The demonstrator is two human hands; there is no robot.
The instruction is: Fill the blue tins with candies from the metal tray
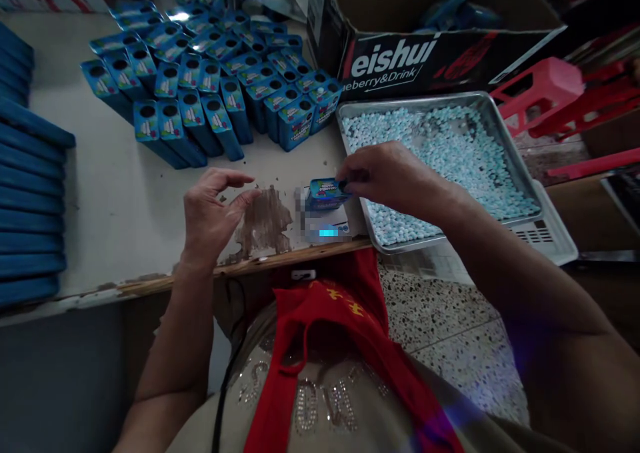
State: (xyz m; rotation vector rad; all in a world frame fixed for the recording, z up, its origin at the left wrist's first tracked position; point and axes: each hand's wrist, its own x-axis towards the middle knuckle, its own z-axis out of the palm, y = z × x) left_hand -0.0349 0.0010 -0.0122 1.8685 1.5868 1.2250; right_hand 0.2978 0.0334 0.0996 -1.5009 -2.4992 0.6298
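Observation:
My right hand (387,176) is closed on a small blue candy box (325,193) at the table's front edge, beside the left rim of a metal tray (505,129) full of pale blue and white candies (450,159). My left hand (213,213) hovers over the table to the left of the box, fingers curled but apart, with nothing in it. Several identical blue boxes (215,73) with round holes stand in rows at the back of the table.
Stacked blue lids or flats (27,193) line the left edge. A cardboard carton (430,33) stands behind the tray. Red plastic stools (560,96) are at the right. The white tabletop (115,199) has a worn brown patch (265,223) near its front edge.

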